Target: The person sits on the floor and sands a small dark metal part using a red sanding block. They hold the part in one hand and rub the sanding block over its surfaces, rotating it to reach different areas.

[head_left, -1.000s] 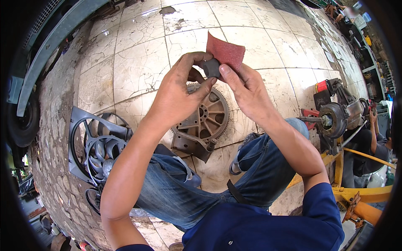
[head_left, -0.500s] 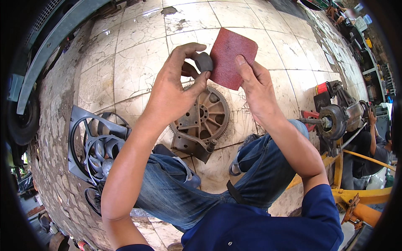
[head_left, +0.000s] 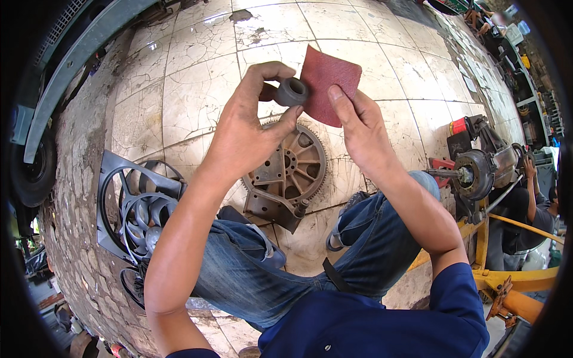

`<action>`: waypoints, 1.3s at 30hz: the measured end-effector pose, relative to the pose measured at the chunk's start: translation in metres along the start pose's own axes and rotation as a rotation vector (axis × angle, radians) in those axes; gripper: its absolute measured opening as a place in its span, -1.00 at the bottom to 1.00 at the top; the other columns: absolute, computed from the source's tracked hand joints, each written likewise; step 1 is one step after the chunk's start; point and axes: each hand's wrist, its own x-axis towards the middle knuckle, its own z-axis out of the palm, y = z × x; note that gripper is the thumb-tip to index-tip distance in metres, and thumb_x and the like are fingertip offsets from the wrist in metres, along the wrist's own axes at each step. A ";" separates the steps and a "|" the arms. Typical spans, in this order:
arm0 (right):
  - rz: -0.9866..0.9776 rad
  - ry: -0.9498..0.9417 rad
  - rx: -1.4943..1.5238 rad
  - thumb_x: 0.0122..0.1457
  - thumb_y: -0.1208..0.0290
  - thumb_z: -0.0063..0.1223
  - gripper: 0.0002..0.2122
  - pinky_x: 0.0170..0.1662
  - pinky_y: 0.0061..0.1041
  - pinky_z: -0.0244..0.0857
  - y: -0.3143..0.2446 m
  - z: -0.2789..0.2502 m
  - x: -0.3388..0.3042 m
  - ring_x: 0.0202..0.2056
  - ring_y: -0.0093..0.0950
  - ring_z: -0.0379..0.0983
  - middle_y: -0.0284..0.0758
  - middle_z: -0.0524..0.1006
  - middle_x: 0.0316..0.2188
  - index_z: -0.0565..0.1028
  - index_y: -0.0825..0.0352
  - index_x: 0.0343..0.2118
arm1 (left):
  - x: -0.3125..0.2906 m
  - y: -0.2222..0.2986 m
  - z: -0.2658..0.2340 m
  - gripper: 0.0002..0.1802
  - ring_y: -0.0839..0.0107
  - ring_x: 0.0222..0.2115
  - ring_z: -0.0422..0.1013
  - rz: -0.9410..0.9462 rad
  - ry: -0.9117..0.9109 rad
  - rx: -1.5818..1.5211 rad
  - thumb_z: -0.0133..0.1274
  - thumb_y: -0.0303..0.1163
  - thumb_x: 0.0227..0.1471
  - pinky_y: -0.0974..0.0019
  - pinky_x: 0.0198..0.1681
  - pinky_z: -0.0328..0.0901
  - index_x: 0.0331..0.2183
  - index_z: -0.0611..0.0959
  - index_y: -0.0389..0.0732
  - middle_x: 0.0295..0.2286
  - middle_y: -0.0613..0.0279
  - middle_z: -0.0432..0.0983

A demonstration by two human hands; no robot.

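Observation:
Between the thumb and fingers of my left hand (head_left: 253, 113) sits a short dark bushing (head_left: 285, 94), its round hole now facing toward me and to the right. My right hand (head_left: 361, 125) pinches a reddish-brown sheet of sandpaper (head_left: 330, 77), thumb on the near face and fingers behind. The sheet's left edge meets the bushing's right side, and its top right corner curls a little. Below both hands, on the tiles between my feet, lies a toothed metal wheel (head_left: 303, 167) with a bracket plate (head_left: 268, 206) against it.
A fan in a dark shroud (head_left: 107, 203) lies on the left. On the right stand an axle hub assembly (head_left: 474, 173) and a yellow metal frame (head_left: 513, 279). Another person (head_left: 540, 206) works beyond it. Cracked tile flooring (head_left: 197, 89) spreads ahead.
The bushing has turned in my left fingers, so its hole shows more. The sandpaper has tilted and shifted slightly left and is a bit more curved.

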 end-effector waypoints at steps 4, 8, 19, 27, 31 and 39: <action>0.005 -0.031 -0.037 0.44 0.21 -0.12 -0.61 -0.28 -0.60 0.29 -0.002 0.002 -0.003 -0.36 -0.69 0.36 -0.43 0.52 -0.42 0.47 0.47 0.06 | -0.001 0.004 0.001 -0.38 0.43 -0.16 0.52 0.006 0.003 0.044 0.27 -0.59 0.00 0.26 0.03 0.39 0.11 0.46 -0.21 -0.11 0.21 0.52; 0.055 -0.080 -0.140 0.45 0.22 -0.13 -0.61 -0.19 -0.58 0.36 -0.004 -0.002 -0.003 -0.28 -0.65 0.41 -0.33 0.58 -0.32 0.47 0.47 0.08 | 0.000 0.000 0.007 -0.40 0.40 -0.12 0.52 0.054 0.114 0.040 0.27 -0.58 0.00 0.27 0.04 0.38 0.09 0.49 -0.21 -0.08 0.19 0.52; -0.022 -0.084 -0.031 0.45 0.28 -0.14 -0.65 -0.11 -0.58 0.36 -0.009 0.000 -0.005 -0.21 -0.64 0.42 -0.31 0.60 -0.23 0.47 0.49 0.07 | -0.002 -0.008 0.017 -0.57 0.24 -0.11 0.55 -0.055 0.208 -0.066 0.35 -0.50 -0.07 0.21 0.03 0.40 -0.13 0.55 -0.24 -0.19 0.09 0.61; -0.042 -0.058 -0.049 0.44 0.27 -0.13 -0.64 -0.24 -0.59 0.35 -0.009 0.000 -0.005 -0.33 -0.67 0.39 -0.35 0.58 -0.31 0.46 0.49 0.07 | -0.001 -0.002 0.009 -0.75 0.36 -0.07 0.50 -0.042 0.090 0.054 0.32 -0.50 0.00 0.26 0.07 0.33 -0.26 0.60 -0.30 -0.15 0.12 0.60; -0.027 -0.043 -0.086 0.44 0.26 -0.12 -0.64 -0.41 -0.61 0.27 -0.008 -0.001 -0.005 -0.46 -0.70 0.32 -0.38 0.54 -0.41 0.47 0.48 0.05 | 0.000 -0.004 0.010 -0.72 0.18 -0.16 0.54 0.023 0.101 0.101 0.31 -0.42 0.00 0.19 -0.03 0.38 -0.24 0.62 -0.31 -0.20 0.05 0.58; -0.155 -0.096 -0.258 0.45 0.33 -0.16 -0.66 -0.36 -0.54 0.30 -0.001 -0.001 -0.006 -0.45 -0.63 0.33 -0.29 0.53 -0.41 0.41 0.42 0.15 | -0.003 -0.011 0.011 -0.74 0.19 -0.19 0.51 -0.028 0.072 -0.005 0.26 -0.41 0.06 0.22 -0.04 0.37 -0.25 0.61 -0.36 -0.22 0.03 0.55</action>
